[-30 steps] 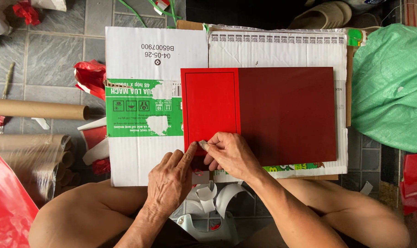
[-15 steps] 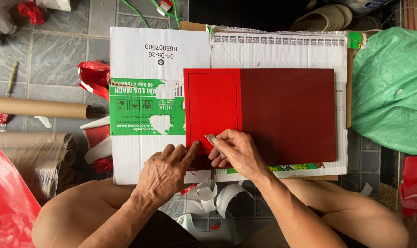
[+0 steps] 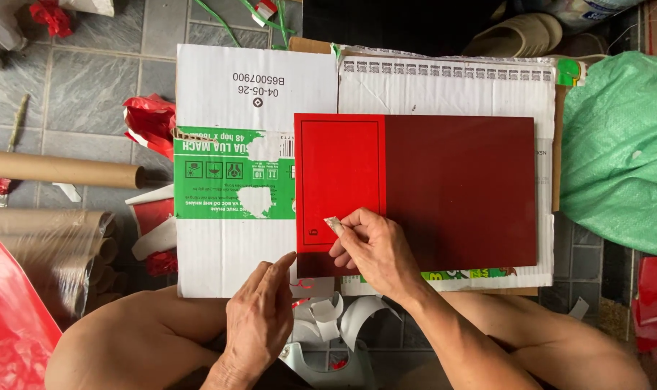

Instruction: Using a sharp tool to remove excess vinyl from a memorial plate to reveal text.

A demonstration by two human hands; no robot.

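Note:
A red sheet [image 3: 444, 180] lies flat on a white and green cardboard box panel [image 3: 234, 180]; its left part is bright red with a thin dark outline, its right part dark maroon. My right hand [image 3: 375, 249] rests on the sheet's lower left area and pinches a small pale blade-like piece [image 3: 333, 224] at its fingertips, close to the dark outline. My left hand [image 3: 260, 318] sits below the sheet's lower left corner, fingers loosely together, index finger tip touching the sheet's bottom edge. Curled white strips [image 3: 336, 314] lie under both wrists.
Cardboard tubes [image 3: 57, 170] and wrapped rolls [image 3: 46, 253] lie at left, with red paper [image 3: 10, 332] at the lower left. A green woven sack [image 3: 617, 159] fills the right side. A spiral-bound white pad [image 3: 444, 87] lies under the sheet. My bare knees frame the bottom.
My right hand has moved up and right onto the sheet with the small piece. My left hand has slid down off the sheet toward its lower corner.

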